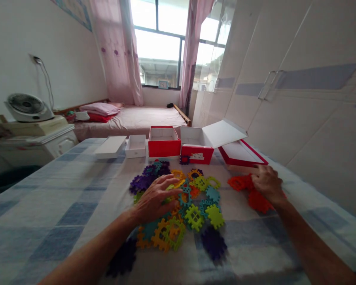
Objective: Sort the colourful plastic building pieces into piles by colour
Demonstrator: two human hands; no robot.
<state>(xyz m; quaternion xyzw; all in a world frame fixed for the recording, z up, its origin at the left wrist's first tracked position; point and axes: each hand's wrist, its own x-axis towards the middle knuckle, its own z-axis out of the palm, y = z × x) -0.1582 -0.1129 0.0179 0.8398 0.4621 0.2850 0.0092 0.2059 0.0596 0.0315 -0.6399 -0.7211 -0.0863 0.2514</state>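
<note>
The left hand [158, 200] is spread loosely, palm down, over the loose pile of toothed pieces [215, 217], its fingers parted and aimed away to the right. The tips are beside a yellow piece [179, 183]; I can't tell whether they touch it, but I see nothing pinched between them. The right hand [268, 183] is curled over a small group of orange-red pieces [259, 201], well apart to the right of the pile. Its fingertips are turned away from me, so I can't say how tightly they close, or on what.

The orange-red pieces lie roughly flat; the group runs from far left to near right. Single pieces are squarish, with no clear long axis. In the pile they overlap at all angles, green, blue, yellow and purple, and the left hand covers part of it. A dark purple piece [214, 243] at the near edge is blurred.

Beyond, on the cloth-covered tabletop [97, 198], stand a red box [164, 149] and a white tray [135, 152].
</note>
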